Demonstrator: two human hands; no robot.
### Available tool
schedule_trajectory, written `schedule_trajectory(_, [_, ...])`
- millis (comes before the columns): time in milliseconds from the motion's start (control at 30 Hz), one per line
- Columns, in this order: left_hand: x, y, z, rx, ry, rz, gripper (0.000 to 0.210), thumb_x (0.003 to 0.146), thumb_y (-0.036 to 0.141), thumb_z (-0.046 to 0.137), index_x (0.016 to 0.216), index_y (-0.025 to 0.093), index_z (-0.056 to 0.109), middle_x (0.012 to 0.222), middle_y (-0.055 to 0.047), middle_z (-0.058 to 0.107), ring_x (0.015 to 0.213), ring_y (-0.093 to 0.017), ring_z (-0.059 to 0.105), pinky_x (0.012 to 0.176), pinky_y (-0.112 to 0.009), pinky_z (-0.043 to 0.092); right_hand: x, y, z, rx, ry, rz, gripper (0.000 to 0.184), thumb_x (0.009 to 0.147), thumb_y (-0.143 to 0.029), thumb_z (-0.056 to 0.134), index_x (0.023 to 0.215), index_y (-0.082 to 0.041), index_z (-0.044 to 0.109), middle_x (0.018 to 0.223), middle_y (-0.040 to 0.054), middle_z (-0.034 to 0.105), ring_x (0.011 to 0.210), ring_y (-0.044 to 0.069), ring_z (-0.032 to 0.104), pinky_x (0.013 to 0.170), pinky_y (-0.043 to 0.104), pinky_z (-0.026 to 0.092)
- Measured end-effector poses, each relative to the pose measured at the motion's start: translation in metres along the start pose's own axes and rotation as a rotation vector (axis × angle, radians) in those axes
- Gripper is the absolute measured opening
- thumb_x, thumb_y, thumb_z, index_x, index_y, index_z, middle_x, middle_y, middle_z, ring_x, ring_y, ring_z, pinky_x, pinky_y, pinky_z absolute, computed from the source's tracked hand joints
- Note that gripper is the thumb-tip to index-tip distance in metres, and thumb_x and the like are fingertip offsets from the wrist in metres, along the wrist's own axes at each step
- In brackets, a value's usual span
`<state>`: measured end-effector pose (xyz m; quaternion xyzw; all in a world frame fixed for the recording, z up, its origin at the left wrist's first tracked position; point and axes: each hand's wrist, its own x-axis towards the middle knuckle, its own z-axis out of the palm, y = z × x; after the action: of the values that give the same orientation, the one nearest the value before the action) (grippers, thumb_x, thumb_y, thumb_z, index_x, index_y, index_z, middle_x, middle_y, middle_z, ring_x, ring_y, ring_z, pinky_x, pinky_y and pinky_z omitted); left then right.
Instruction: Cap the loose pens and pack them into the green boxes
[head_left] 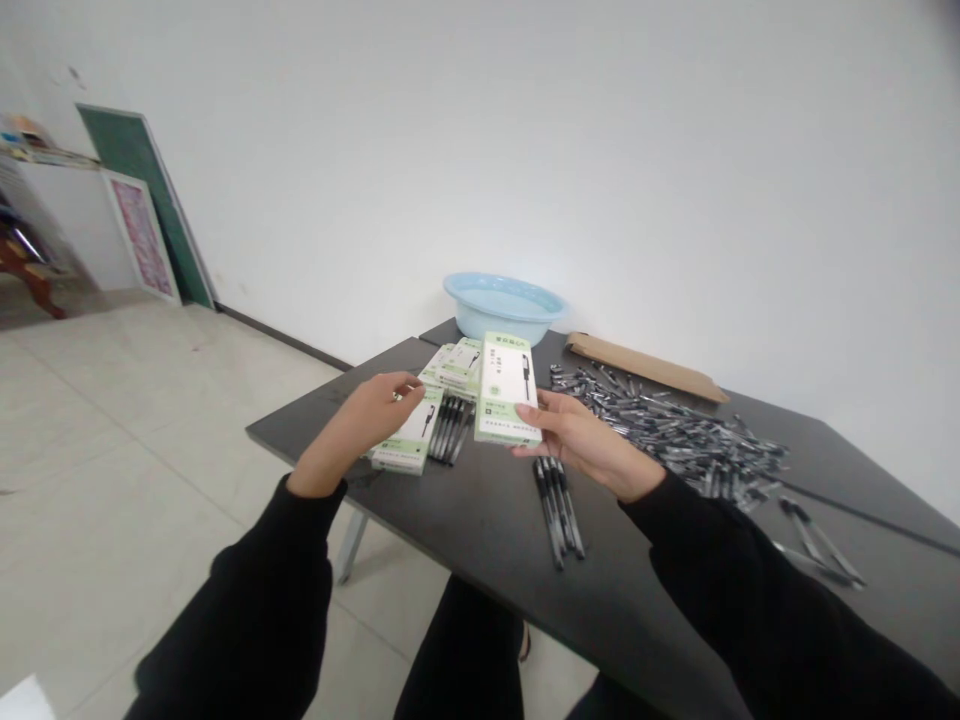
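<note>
My right hand [574,435] grips a white and green pen box [506,385] near its lower right corner and holds it above the table, its printed face towards me. To the left, my left hand [379,410] hovers beside several similar pen boxes [409,435] lying on the table; its fingers are partly curled and apart, with nothing visible in them. A row of black pens [451,428] lies between those boxes and the held one. Below my right hand rests a small group of pens [557,505].
A large heap of pens [675,430] spreads over the right of the dark table [480,540]. Behind it lies a flat brown cardboard piece [645,366]. A light blue basin [502,305] stands at the back against the white wall. A few loose pens [821,540] lie farther right.
</note>
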<state>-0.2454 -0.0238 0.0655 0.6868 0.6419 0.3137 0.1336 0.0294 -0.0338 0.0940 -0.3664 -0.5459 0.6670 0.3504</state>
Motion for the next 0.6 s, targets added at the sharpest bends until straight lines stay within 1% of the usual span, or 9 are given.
schedule_trajectory(100, [-0.013, 0.027, 0.017, -0.105, 0.016, 0.036, 0.039, 0.085, 0.045, 0.045, 0.092, 0.019, 0.073, 0.091, -0.007, 0.076, 0.082, -0.024, 0.066, 0.076, -0.034, 0.048, -0.024, 0.013, -0.017, -0.038, 0.059, 0.001, 0.041, 0.085, -0.032, 0.073, 0.121, -0.016, 0.063, 0.113, 0.0107, 0.075, 0.084, 0.018, 0.074, 0.064, 0.024, 0.063])
schedule_trajectory(167, [-0.017, 0.042, 0.030, -0.135, 0.055, 0.015, 0.035, 0.085, 0.043, 0.046, 0.087, 0.019, 0.072, 0.086, -0.006, 0.075, 0.080, -0.024, 0.066, 0.072, -0.033, 0.047, -0.050, 0.023, -0.035, -0.069, 0.147, 0.010, 0.045, 0.084, -0.036, 0.073, 0.124, -0.018, 0.062, 0.114, 0.0102, 0.074, 0.085, 0.019, 0.074, 0.064, 0.025, 0.063])
schedule_trajectory(233, [-0.019, 0.053, 0.046, -0.176, 0.040, 0.009, 0.032, 0.084, 0.042, 0.048, 0.084, 0.020, 0.071, 0.084, -0.005, 0.075, 0.079, -0.023, 0.066, 0.070, -0.032, 0.046, -0.084, 0.034, -0.056, -0.099, 0.266, 0.031, 0.050, 0.083, -0.039, 0.073, 0.128, -0.020, 0.062, 0.118, 0.0105, 0.073, 0.087, 0.021, 0.074, 0.063, 0.026, 0.063])
schedule_trajectory(333, [-0.018, 0.069, 0.073, -0.253, -0.061, 0.039, 0.028, 0.085, 0.040, 0.048, 0.083, 0.021, 0.069, 0.084, -0.004, 0.075, 0.077, -0.022, 0.067, 0.068, -0.031, 0.046, -0.144, 0.052, -0.092, -0.148, 0.450, 0.068, 0.058, 0.082, -0.045, 0.073, 0.134, -0.022, 0.059, 0.121, 0.0115, 0.072, 0.091, 0.024, 0.073, 0.062, 0.029, 0.062])
schedule_trajectory(433, [-0.017, 0.088, 0.101, -0.277, -0.149, 0.083, 0.028, 0.085, 0.038, 0.047, 0.086, 0.021, 0.068, 0.088, -0.006, 0.076, 0.078, -0.022, 0.067, 0.068, -0.031, 0.047, -0.207, 0.074, -0.127, -0.139, 0.676, 0.114, 0.064, 0.081, -0.049, 0.073, 0.136, -0.020, 0.059, 0.122, 0.0152, 0.071, 0.088, 0.027, 0.073, 0.064, 0.034, 0.061])
schedule_trajectory(500, [-0.019, 0.101, 0.118, -0.270, -0.195, 0.116, 0.028, 0.085, 0.039, 0.046, 0.086, 0.022, 0.069, 0.091, -0.007, 0.076, 0.080, -0.023, 0.068, 0.070, -0.032, 0.047, -0.246, 0.089, -0.146, -0.119, 0.825, 0.161, 0.067, 0.075, -0.050, 0.076, 0.132, -0.017, 0.063, 0.117, 0.0184, 0.073, 0.085, 0.030, 0.074, 0.063, 0.037, 0.062])
schedule_trajectory(600, [-0.021, 0.113, 0.140, -0.254, -0.262, 0.143, 0.028, 0.085, 0.040, 0.048, 0.087, 0.023, 0.069, 0.090, -0.007, 0.076, 0.083, -0.024, 0.069, 0.072, -0.032, 0.048, -0.291, 0.108, -0.167, -0.100, 0.991, 0.193, 0.064, 0.069, -0.050, 0.079, 0.123, -0.016, 0.069, 0.116, 0.0209, 0.073, 0.090, 0.035, 0.073, 0.065, 0.041, 0.063])
